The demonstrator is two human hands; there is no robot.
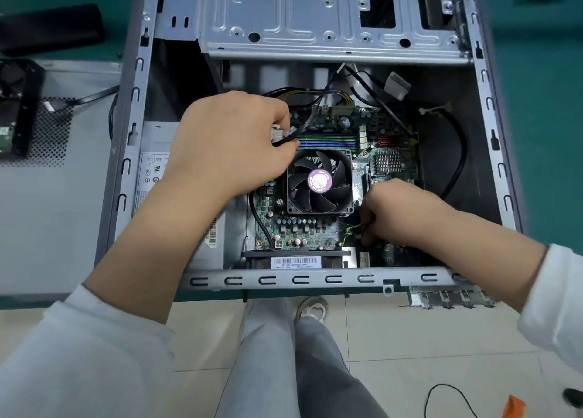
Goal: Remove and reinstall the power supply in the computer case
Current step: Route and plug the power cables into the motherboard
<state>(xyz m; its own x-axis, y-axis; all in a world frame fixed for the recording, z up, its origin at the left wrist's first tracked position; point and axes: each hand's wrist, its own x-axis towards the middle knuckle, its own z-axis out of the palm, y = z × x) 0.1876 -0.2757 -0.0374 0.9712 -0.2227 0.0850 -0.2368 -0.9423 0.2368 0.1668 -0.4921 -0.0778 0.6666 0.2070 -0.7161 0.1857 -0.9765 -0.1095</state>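
Observation:
The open grey computer case (126, 152) lies on its side on the green bench. Its silver power supply (151, 162) sits at the left inside wall, mostly under my left forearm. My left hand (227, 146) hovers over the motherboard (303, 228) and grips a white plug (277, 133) with black cables, just above the black CPU fan (320, 181). My right hand (397, 212) is curled low beside the fan's lower right corner, its fingertips pinching thin fan wires (353, 228) at the board. Yellow and black power leads (303, 91) run across the top of the board.
The removed side panel (56, 196) lies left of the case, with a black drive and bracket (19, 108) on it. A metal drive cage (331, 16) fills the case's far end. A loose black cable (457, 162) loops at the right inside wall. The bench edge is close to my legs.

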